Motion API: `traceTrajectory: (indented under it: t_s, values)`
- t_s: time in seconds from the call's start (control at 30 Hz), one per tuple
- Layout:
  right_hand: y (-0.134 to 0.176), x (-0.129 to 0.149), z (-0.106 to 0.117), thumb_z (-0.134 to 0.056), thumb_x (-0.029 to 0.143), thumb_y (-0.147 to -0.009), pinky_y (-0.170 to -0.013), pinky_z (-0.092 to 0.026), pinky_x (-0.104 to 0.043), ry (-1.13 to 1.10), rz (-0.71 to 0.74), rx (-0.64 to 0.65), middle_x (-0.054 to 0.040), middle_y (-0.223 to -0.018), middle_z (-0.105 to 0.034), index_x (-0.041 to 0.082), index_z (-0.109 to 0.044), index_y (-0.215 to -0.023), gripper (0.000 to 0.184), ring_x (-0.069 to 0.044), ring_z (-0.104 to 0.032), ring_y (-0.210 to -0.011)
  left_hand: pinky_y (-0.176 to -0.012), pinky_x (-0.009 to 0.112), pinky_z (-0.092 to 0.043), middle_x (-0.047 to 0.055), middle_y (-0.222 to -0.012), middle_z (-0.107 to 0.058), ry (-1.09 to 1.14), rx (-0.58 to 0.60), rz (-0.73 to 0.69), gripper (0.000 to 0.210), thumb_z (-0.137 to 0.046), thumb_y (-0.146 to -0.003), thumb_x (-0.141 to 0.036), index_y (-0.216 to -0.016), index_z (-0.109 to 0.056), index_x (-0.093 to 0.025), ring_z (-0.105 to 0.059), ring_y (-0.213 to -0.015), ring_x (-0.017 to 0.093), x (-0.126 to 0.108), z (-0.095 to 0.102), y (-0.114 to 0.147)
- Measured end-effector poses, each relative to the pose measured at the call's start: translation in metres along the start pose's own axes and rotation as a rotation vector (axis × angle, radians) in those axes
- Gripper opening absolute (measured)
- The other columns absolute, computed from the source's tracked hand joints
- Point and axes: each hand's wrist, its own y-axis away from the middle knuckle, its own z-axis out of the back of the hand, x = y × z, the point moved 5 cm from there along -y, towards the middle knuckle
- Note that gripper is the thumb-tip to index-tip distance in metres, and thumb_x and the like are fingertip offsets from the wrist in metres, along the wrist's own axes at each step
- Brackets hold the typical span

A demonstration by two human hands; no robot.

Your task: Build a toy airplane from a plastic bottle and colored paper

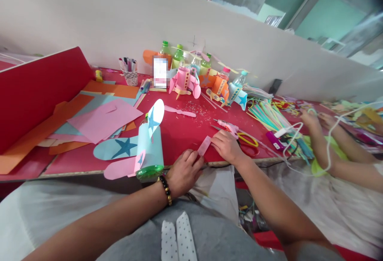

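Left hand (185,171): is touching the lower end of a pink strip (204,146).
Right hand (226,145): is meeting the strip's upper end with its fingertips.
Blue-wrapped bottle (154,143): is resting beside the left hand, carrying starred paper fins (124,148).
Yellow-handled scissors (256,143): are lying near the right hand.
Paper sheets (103,121): are overlapping farther left.
Decorated bottles (183,79): are standing near the wall (104,21).

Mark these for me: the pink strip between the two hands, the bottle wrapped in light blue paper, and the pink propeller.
Pink strip (204,146): head view, middle of its face.
Bottle (154,149): head view, on its light blue paper wrap.
Pink propeller (180,112): head view, near its middle.
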Motion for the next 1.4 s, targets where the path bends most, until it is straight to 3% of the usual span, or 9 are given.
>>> traceTrajectory:
  t_s: [0.27, 0.4, 0.5, 0.57, 0.7, 0.8, 0.97, 1.2, 1.4]
  values:
    - [-0.009, 0.009, -0.004, -0.044, 0.016, -0.096, -0.075, -0.035, -0.037, 0.115, 0.099, 0.057, -0.0071, -0.08, -0.059, 0.018, -0.066, -0.084, 0.025, -0.023, -0.046, -0.083, -0.096, 0.045, -0.045, 0.014, -0.117, -0.055, 0.022, -0.013, -0.001, 0.035, -0.053, -0.09, -0.03, -0.121, -0.053, -0.014, -0.047, -0.112, 0.028, 0.001, -0.002, 0.001]
    - [-0.01, 0.008, 0.001, -0.045, 0.016, -0.094, -0.076, -0.037, -0.038, 0.054, 0.054, 0.033, -0.0081, -0.08, -0.06, 0.018, -0.065, -0.081, 0.024, -0.024, -0.048, -0.083, -0.097, 0.043, -0.046, 0.014, -0.123, -0.053, 0.134, -0.048, 0.042, 0.037, -0.054, -0.09, -0.027, -0.125, -0.05, -0.015, -0.047, -0.114, 0.027, 0.0, 0.009, 0.005]
    - [-0.007, 0.003, 0.015, -0.045, 0.018, -0.093, -0.079, -0.041, -0.038, -0.172, -0.074, -0.072, -0.0082, -0.084, -0.062, 0.019, -0.063, -0.083, 0.021, -0.024, -0.052, -0.084, -0.095, 0.038, -0.048, 0.012, -0.124, -0.055, 0.284, -0.071, 0.028, 0.035, -0.053, -0.091, -0.027, -0.125, -0.049, -0.017, -0.052, -0.109, 0.023, -0.01, 0.035, 0.013]
    - [-0.004, 0.002, 0.026, -0.049, 0.022, -0.093, -0.08, -0.043, -0.037, -0.367, -0.196, -0.148, -0.0068, -0.084, -0.062, 0.02, -0.061, -0.083, 0.015, -0.023, -0.055, -0.084, -0.088, 0.032, -0.05, 0.01, -0.112, -0.061, 0.38, -0.086, -0.077, 0.026, -0.05, -0.093, -0.027, -0.118, -0.052, -0.018, -0.057, -0.101, 0.019, -0.021, 0.059, 0.019]
    - [-0.005, 0.02, 0.046, -0.058, 0.03, -0.089, -0.07, -0.045, -0.031, -0.716, -0.423, -0.129, -0.0031, -0.081, -0.062, 0.022, -0.06, -0.083, 0.01, -0.02, -0.057, -0.076, -0.075, 0.027, -0.051, 0.005, -0.09, -0.066, 0.456, -0.311, -0.182, 0.011, -0.053, -0.091, -0.016, -0.101, -0.056, -0.018, -0.06, -0.083, 0.014, -0.026, 0.117, 0.03]
    - [-0.019, 0.05, 0.059, -0.061, 0.029, -0.086, -0.063, -0.043, -0.028, -0.889, -0.443, -0.022, -0.0011, -0.076, -0.061, 0.022, -0.061, -0.08, 0.009, -0.017, -0.055, -0.07, -0.069, 0.026, -0.051, 0.003, -0.084, -0.064, 0.433, -0.459, -0.049, 0.013, -0.059, -0.087, -0.012, -0.098, -0.057, -0.019, -0.06, -0.078, 0.014, -0.009, 0.151, 0.037]
    - [-0.055, 0.092, 0.073, -0.064, 0.021, -0.08, -0.059, -0.039, -0.025, -1.014, -0.422, 0.096, 0.0008, -0.071, -0.061, 0.02, -0.063, -0.075, 0.005, -0.014, -0.052, -0.065, -0.061, 0.026, -0.05, 0.0, -0.079, -0.062, 0.236, -0.634, 0.207, 0.012, -0.067, -0.083, -0.022, -0.092, -0.059, -0.02, -0.057, -0.069, 0.012, 0.024, 0.197, 0.046]
    - [-0.092, 0.124, 0.066, -0.063, 0.02, -0.078, -0.05, -0.034, -0.022, -1.154, -0.419, 0.27, 0.0029, -0.06, -0.058, 0.018, -0.066, -0.073, 0.006, -0.011, -0.048, -0.054, -0.059, 0.022, -0.048, 0.0, -0.081, -0.063, 0.179, -0.596, 0.315, 0.012, -0.069, -0.082, -0.028, -0.089, -0.067, -0.019, -0.056, -0.067, 0.01, 0.05, 0.221, 0.048]
    - [-0.111, 0.132, 0.053, -0.066, 0.018, -0.075, -0.059, -0.04, -0.024, -1.253, -0.37, 0.279, 0.0017, -0.065, -0.061, 0.017, -0.065, -0.07, 0.005, -0.012, -0.052, -0.062, -0.059, 0.022, -0.045, 0.0, -0.075, -0.063, 0.276, -0.556, 0.371, 0.006, -0.068, -0.082, -0.023, -0.079, -0.067, -0.018, -0.055, -0.067, 0.01, 0.06, 0.225, 0.052]
